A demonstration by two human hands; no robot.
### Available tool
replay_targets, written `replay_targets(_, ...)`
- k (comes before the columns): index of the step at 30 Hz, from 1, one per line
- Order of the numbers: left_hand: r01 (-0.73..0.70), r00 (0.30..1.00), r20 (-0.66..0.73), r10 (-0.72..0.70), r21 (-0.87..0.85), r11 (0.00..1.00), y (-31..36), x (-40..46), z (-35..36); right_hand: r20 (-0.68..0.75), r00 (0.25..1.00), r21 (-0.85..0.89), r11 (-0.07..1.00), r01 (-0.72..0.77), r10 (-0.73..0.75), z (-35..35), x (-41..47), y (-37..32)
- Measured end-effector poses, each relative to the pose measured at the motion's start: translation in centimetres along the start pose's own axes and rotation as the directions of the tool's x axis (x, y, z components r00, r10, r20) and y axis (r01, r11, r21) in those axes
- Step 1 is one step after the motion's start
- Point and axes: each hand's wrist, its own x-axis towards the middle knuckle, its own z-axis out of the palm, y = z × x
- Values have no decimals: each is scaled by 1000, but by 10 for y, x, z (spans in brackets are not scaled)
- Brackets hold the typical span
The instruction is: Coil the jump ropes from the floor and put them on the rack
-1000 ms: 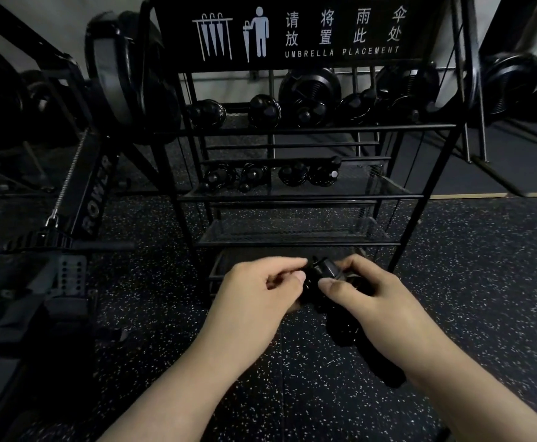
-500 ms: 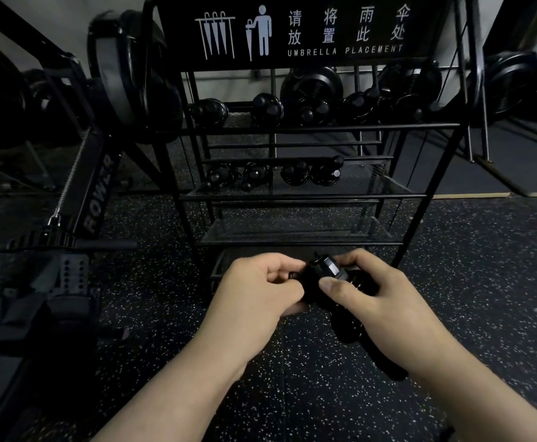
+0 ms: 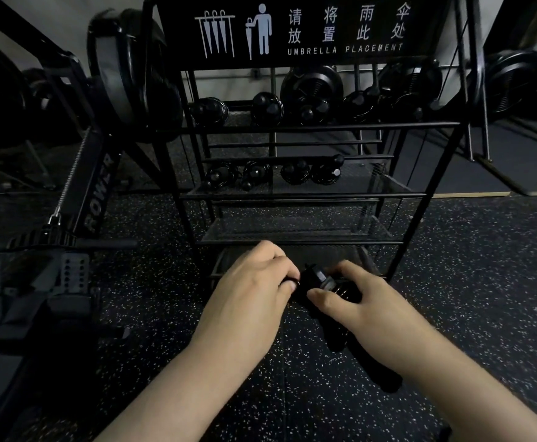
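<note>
Jump rope bundle (image 3: pixel 319 287), black and coiled, sits between both hands above the speckled floor (image 3: pixel 484 298), in front of the rack (image 3: pixel 292 196). Left hand (image 3: pixel 251 291) fingers curl round its left end. Right hand (image 3: pixel 366 301) grips its right side, thumb across the coil. Four coiled ropes (image 3: pixel 273 173) lie on the rack's middle shelf.

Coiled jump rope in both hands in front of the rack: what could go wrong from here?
1. The jump rope is only pinched between the left hand and right hand; letting go with either may let the coil spring open.
2. The rack shelf already holds a row of coiled ropes, which a careless placement might knock.
</note>
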Motion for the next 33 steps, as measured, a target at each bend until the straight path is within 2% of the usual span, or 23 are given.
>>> replay_targets(3, -115, 993, -5, 115, 36, 993, -2, -3, 3, 37, 997, -82, 995, -63, 66, -3, 3, 0)
replay_targets(7, -303, 953, 24, 302, 70, 950, -7, -8, 10, 95, 986, -85, 988, -133, 140, -3, 5, 1)
replay_targets(9, -347, 938, 23, 346, 42, 937, -11, -6, 10, 121, 983, -38, 990, -134, 138, -2, 4, 3)
replay_targets(11, -284, 958, 17, 285, -28, 958, -11, -3, 8, 149, 978, 61, 986, -158, 147, -3, 2, 6)
replay_targets(14, -31, 999, -18, 28, -190, 981, -8, 3, 5, 307, 945, 310, 928, -207, 108, -6, -6, 9)
replay_targets(16, 41, 997, -48, -56, -260, 965, -7, 6, 5, 364, 929, 364, 907, -210, 70, -5, -8, 12)
replay_targets(17, 14, 998, -56, -29, -247, 969, -6, 7, 4, 358, 931, 385, 896, -221, 76, -4, -8, 13)
replay_targets(20, -175, 983, -77, 169, -84, 981, -2, 3, 6, 348, 933, 452, 854, -258, 97, -2, -5, 12)
replay_targets(25, -310, 946, -103, 307, -20, 950, -6, -3, 9, 332, 935, 444, 855, -268, 121, 1, -2, 8)
replay_targets(30, -268, 962, -58, 267, -18, 963, -7, 1, 9, 193, 976, 469, 865, -178, 97, 15, -4, 10)
replay_targets(33, -248, 968, -29, 247, -46, 968, -2, -3, 10, 119, 988, 564, 812, -147, 96, 16, -2, 10)
